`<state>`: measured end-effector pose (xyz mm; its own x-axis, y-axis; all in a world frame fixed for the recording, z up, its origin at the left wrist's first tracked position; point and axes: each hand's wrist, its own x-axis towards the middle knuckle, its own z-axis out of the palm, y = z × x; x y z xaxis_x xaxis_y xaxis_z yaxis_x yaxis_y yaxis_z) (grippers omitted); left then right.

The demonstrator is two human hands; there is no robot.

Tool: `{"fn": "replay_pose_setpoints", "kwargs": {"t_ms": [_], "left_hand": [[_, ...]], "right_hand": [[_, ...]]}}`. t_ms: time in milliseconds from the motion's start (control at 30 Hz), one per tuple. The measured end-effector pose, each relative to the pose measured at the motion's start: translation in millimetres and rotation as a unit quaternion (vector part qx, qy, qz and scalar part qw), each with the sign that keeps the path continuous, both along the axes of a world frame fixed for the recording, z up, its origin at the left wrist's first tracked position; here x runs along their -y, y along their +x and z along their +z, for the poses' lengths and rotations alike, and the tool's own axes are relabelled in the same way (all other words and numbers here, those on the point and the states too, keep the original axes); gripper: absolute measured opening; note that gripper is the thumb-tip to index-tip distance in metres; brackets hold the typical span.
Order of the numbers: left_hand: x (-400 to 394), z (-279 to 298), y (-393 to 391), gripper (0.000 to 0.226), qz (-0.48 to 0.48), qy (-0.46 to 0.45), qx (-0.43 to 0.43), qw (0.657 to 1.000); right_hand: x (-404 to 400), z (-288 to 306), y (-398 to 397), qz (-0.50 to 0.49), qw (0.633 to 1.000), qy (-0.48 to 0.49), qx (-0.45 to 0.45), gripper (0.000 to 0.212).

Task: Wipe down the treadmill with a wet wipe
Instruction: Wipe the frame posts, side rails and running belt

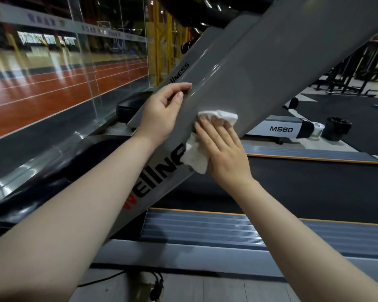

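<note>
I see the treadmill (pixel 260 68) filling most of the view: its wide grey upright slants from lower left to upper right, with black and red lettering near its lower end, and the dark belt (pixel 303 188) runs behind it between two ribbed grey side rails, the near one (pixel 205 229) edged in orange. A second grey upright (pixel 183 68) with smaller black lettering stands just behind the first. To the left a glass wall (pixel 52 73) looks onto a red track. A further machine marked MS80 (pixel 282 129) lies beyond the belt, and near its end I count one black bin (pixel 336 128) on the floor; I cannot tell what is in it. A black cable (pixel 155 282) hangs near the floor at the bottom. I see two hands, both bare-armed. My left hand (pixel 162 112) grasps the left edge of the upright, thumb on the front face and fingers curled round behind it. My right hand (pixel 223 149) lies flat and released, fingers straight and close together, pressing the one white wipe (pixel 194 158) against the upright's face; the wipe is crumpled, showing past the fingertips and out from under the thumb side.
</note>
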<state>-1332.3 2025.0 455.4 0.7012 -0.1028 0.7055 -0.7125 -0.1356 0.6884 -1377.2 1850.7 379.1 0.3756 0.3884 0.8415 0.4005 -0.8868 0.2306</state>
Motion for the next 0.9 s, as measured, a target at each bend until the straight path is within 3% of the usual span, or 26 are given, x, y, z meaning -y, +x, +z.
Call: {"fn": "replay_pose_setpoints", "kwargs": {"t_ms": [100,233,333,500,733,900], "left_hand": [[-20.5,-7.0,-3.5,0.031,-0.015,-0.028,-0.027,0.999],[-76.3,-60.4,-6.3,0.029,0.096,0.112,-0.113,0.983],[-105.3,-104.8,-9.0,0.025,0.113,0.151,-0.188,0.964],[-115.7,-131.7,-7.4,0.036,0.123,0.127,-0.2,0.964],[-127.2,-134.5,0.5,0.044,0.074,0.135,-0.238,0.959],[-126.5,-135.8,1.4,0.038,0.069,0.111,-0.23,0.964]], "right_hand": [[-23.7,20.7,11.3,0.012,1.0,0.002,0.014,0.058],[-3.4,-25.3,2.4,-0.009,0.999,-0.04,-0.028,0.056],[0.7,-44.4,-4.9,-0.01,0.996,-0.069,-0.049,0.045],[-52.7,2.7,15.6,0.013,0.999,-0.036,-0.029,0.05],[-13.3,-73.0,3.0,0.005,0.992,-0.108,-0.068,0.046],[-75.0,-35.0,21.9,0.037,0.995,-0.084,-0.032,0.047]]}}
